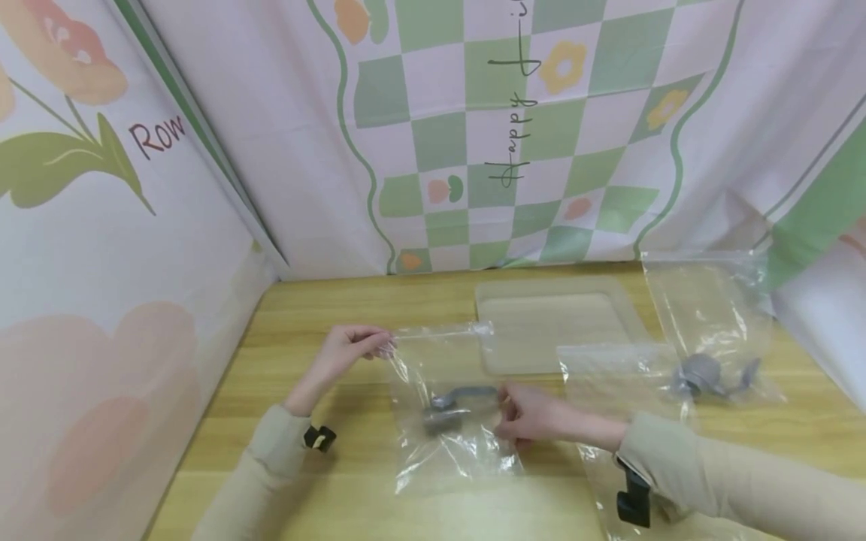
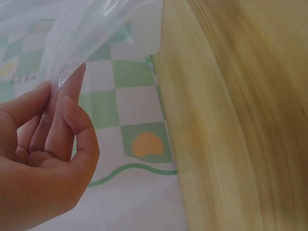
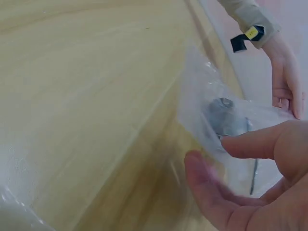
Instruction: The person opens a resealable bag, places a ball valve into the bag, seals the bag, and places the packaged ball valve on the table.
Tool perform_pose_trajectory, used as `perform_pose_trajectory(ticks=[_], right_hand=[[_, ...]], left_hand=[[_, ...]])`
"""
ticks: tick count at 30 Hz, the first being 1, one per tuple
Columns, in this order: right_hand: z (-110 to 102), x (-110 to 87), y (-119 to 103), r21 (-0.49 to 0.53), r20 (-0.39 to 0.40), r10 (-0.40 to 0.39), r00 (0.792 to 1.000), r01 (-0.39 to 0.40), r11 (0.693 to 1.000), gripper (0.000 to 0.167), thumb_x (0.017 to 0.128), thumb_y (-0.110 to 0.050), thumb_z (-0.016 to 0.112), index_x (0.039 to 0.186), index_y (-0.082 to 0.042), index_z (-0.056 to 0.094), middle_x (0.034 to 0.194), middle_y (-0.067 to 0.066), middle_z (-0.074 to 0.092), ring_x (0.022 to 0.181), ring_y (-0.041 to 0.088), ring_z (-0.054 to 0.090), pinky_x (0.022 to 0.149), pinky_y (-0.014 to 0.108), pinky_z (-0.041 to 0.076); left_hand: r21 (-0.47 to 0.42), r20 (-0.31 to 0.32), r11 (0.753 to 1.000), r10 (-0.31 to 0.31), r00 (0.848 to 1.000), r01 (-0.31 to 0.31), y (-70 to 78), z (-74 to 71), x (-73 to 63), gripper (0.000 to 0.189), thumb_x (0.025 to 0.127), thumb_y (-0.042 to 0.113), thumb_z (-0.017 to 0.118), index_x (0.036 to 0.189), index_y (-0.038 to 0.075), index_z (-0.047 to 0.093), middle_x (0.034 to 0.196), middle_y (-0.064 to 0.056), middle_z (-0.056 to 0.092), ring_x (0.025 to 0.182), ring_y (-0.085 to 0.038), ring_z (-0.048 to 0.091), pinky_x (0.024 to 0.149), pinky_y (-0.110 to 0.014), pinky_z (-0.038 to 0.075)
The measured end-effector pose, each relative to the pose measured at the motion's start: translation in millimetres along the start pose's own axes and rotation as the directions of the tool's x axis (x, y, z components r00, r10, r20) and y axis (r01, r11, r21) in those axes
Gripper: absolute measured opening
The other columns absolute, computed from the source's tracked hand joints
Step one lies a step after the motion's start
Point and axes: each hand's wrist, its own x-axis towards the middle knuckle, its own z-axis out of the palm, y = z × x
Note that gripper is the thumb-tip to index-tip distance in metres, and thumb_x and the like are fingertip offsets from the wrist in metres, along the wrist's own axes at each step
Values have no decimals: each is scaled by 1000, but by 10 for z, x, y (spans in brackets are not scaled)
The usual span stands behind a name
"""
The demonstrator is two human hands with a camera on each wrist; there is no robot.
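Note:
A clear zip bag [image 1: 453, 458] with a grey object [image 1: 443, 419] inside hangs between the two hands over the table. The object has a rounded body and a long, thin, handle-like part; the film blurs its details. At the bag's upper left corner, my left hand [image 1: 341, 357] pinches the film between thumb and fingers, as the left wrist view also shows at the fingertips [image 2: 46, 91]. Beside the bag's right edge is my right hand [image 1: 537, 415]. In the right wrist view its thumb and forefinger [image 3: 199, 175] stand apart, close to the film.
On the wooden table [image 1: 284, 308] a pale translucent tray [image 1: 555, 361] lies behind the bag. Another clear bag [image 1: 710, 300] at the right back holds grey items [image 1: 704, 372]. A further clear bag [image 1: 588, 376] lies partly under the right forearm. Patterned curtains [image 1: 298, 150] border the table.

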Motion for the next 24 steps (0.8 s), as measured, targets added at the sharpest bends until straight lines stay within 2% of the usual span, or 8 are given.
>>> perform_pose_trajectory(ticks=[3, 8, 11, 15, 20, 24], right_hand=[[37, 8, 11, 64, 11, 0, 1000, -1, 998, 50, 83, -1, 70, 123, 14, 45, 76, 9, 67, 62, 18, 65, 56, 27, 61], [57, 45, -7, 68, -18, -10, 1000, 11, 998, 49, 83, 1, 70, 123, 13, 44, 78, 9, 68, 64, 17, 65, 57, 25, 60], [58, 82, -23, 72, -30, -25, 999, 27, 997, 45, 84, 0, 70, 119, 11, 44, 78, 10, 68, 64, 17, 64, 57, 25, 60], [58, 138, -39, 46, -55, -65, 996, 67, 997, 34, 85, -2, 70, 109, 5, 46, 82, 10, 67, 66, 15, 64, 57, 23, 60], [64, 200, -57, -23, -70, -134, 989, 132, 991, 24, 85, -2, 70, 97, 0, 50, 87, 9, 66, 73, 12, 64, 60, 18, 58], [78, 251, -76, -64, -66, -181, 981, 177, 982, 21, 82, 2, 69, 94, 0, 52, 86, 9, 67, 74, 9, 62, 62, 16, 57]], left_hand=[[-12, -29, 999, -43, 999, 42, -31, -41, 52, 31, 97, 25, 64, 115, 0, 70, 100, -13, 77, 79, -7, 71, 88, -43, 62], [-26, -37, 997, -71, 997, 70, -77, -103, 174, 33, 97, 23, 63, 119, -2, 67, 106, -17, 75, 80, -6, 70, 94, -49, 59], [-52, -30, 995, -89, 996, 87, -116, -144, 257, 35, 98, 21, 62, 122, -5, 64, 112, -23, 72, 81, -8, 70, 98, -51, 57], [-75, -31, 990, -120, 992, 117, -184, -199, 380, 36, 99, 17, 60, 124, -9, 61, 117, -27, 68, 83, -8, 70, 104, -54, 52], [-48, -52, 987, -156, 986, 153, -266, -257, 543, 34, 98, 17, 61, 123, -7, 63, 116, -23, 70, 82, -4, 67, 105, -52, 52], [-28, -65, 980, -197, 978, 196, -317, -291, 660, 36, 98, 19, 61, 124, -6, 62, 114, -20, 72, 80, -4, 65, 105, -48, 53]])
